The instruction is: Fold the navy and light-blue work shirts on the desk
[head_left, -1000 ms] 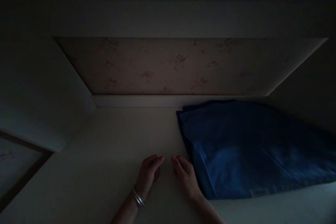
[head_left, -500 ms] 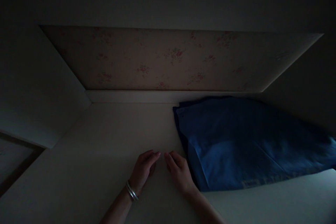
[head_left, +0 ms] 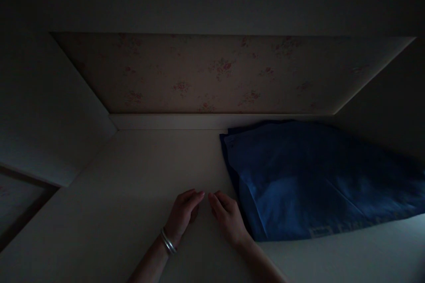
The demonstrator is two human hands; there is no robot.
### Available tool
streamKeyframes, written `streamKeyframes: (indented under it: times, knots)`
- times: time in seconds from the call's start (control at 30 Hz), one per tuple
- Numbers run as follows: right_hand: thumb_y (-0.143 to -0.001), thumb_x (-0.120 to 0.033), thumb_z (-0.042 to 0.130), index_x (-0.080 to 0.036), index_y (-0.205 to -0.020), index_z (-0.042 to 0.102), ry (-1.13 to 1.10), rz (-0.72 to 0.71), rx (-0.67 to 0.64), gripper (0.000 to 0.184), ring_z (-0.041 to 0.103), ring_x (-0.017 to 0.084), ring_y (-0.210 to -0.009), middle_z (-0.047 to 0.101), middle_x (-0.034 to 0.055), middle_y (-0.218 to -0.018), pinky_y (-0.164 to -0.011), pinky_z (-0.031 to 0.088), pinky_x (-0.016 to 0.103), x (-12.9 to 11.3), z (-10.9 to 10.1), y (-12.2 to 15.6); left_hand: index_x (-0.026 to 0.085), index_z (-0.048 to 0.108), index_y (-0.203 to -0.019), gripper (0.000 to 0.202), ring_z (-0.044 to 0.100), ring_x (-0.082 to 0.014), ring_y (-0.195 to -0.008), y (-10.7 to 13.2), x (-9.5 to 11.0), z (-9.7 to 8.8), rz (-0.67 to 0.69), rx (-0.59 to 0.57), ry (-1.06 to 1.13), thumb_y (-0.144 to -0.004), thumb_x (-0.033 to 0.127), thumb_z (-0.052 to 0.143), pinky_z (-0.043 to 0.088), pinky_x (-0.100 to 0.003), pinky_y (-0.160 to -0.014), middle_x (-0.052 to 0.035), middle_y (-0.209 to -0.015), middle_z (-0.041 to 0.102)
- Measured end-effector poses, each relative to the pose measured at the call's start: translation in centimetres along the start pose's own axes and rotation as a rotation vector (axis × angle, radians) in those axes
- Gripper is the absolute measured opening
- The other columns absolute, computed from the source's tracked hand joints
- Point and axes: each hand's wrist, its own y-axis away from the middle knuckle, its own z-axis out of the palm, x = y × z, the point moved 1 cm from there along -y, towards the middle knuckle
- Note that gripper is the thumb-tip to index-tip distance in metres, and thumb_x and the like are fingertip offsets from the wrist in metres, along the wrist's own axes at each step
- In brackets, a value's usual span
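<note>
My left hand (head_left: 183,211) hovers over the pale shelf with its fingers curled in and the thumb pointing toward the other hand. Two silver bangles (head_left: 168,241) circle that wrist. A small gap away, my right hand (head_left: 226,216) mirrors it, thumb laid along its bent fingers. Nothing shows in either hand. Just right of my right hand lies a folded blue fabric piece (head_left: 292,181), perhaps a bag, with faint pale lettering along its front edge. The undersides of both hands are hidden.
The dim white shelf (head_left: 149,163) runs back to a low ledge (head_left: 166,121). Flower-patterned wallpaper (head_left: 199,73) covers the back. White side panels (head_left: 66,110) and a dark right wall (head_left: 392,110) close in the space. A framed panel edge (head_left: 33,205) stands at lower left.
The view has shifted very slightly. Both hands and the blue fabric keep almost the same places.
</note>
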Motion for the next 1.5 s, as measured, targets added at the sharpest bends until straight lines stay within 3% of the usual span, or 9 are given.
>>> streamKeyframes:
  times: [0.7,0.97,1.13,1.23,1.33,1.43,1.5]
  knots:
    - [-0.091,-0.057,0.049,-0.018,-0.068,0.051,0.028,-0.020,-0.024,0.045,0.034,0.009,-0.058,0.041,-0.0044,-0.061,-0.053,0.027,0.025,0.6,0.0,0.0,0.022,0.038,-0.059,0.047,0.026,-0.0082,-0.048,0.0,-0.2,-0.2,0.043,-0.026,-0.089,-0.076,0.056,0.066,0.019,-0.025,-0.046,0.0085,-0.051,0.029]
    - [-0.092,-0.054,0.048,-0.019,-0.066,0.049,0.065,-0.044,-0.028,0.044,0.035,0.010,-0.058,0.041,-0.0042,-0.061,-0.054,0.028,0.025,-0.2,0.0,0.3,0.021,0.038,-0.059,0.048,0.024,-0.0072,-0.047,-0.5,-0.8,-0.3,0.017,-0.028,0.002,-0.074,0.055,0.069,0.017,-0.024,-0.045,0.0094,-0.049,0.029]
    - [-0.091,-0.052,0.048,-0.019,-0.063,0.046,0.097,-0.078,-0.024,0.043,0.035,0.010,-0.058,0.040,-0.0040,-0.061,-0.054,0.027,0.025,-0.8,0.1,0.5,0.020,0.042,-0.060,0.047,0.031,-0.0061,-0.045,-0.5,-0.3,-0.1,-0.007,0.056,0.142,-0.069,0.053,0.074,0.023,-0.020,-0.043,0.0091,-0.051,0.034]
    - [-0.089,-0.056,0.049,-0.019,-0.064,0.047,-0.001,-0.014,-0.050,0.045,0.036,0.009,-0.055,0.042,-0.0041,-0.058,-0.051,0.026,0.025,-1.0,0.3,2.0,0.020,0.046,-0.063,0.045,0.040,-0.0068,-0.046,-0.3,0.3,0.9,-0.007,0.089,0.172,-0.071,0.058,0.068,0.034,-0.020,-0.046,0.0075,-0.054,0.042]
    - [-0.084,-0.066,0.050,-0.020,-0.063,0.046,-0.180,0.129,-0.091,0.050,0.036,0.008,-0.047,0.045,-0.0039,-0.051,-0.046,0.025,0.024,-0.8,-0.2,5.1,0.018,0.058,-0.077,0.045,0.055,-0.0107,-0.055,-1.0,0.9,3.3,-0.060,0.078,0.164,-0.070,0.062,0.065,0.044,-0.024,-0.053,-0.0002,-0.069,0.061]
    - [-0.073,-0.077,0.054,-0.022,-0.060,0.043,-0.315,0.228,-0.116,0.058,0.033,0.008,-0.039,0.043,-0.0044,-0.043,-0.042,0.021,0.024,0.4,-2.2,9.2,0.017,0.065,-0.089,0.046,0.063,-0.0151,-0.065,-3.1,1.7,6.8,-0.086,0.015,0.103,-0.075,0.060,0.062,0.049,-0.027,-0.057,-0.0061,-0.084,0.069]
    - [-0.066,-0.080,0.060,-0.022,-0.058,0.042,-0.389,0.288,-0.076,0.061,0.033,0.007,-0.038,0.041,-0.0057,-0.042,-0.041,0.022,0.024,1.6,-4.4,12.0,0.016,0.067,-0.083,0.038,0.063,-0.0160,-0.065,-4.8,2.5,9.2,-0.082,-0.025,0.032,-0.078,0.054,0.064,0.049,-0.028,-0.058,-0.0049,-0.079,0.068]
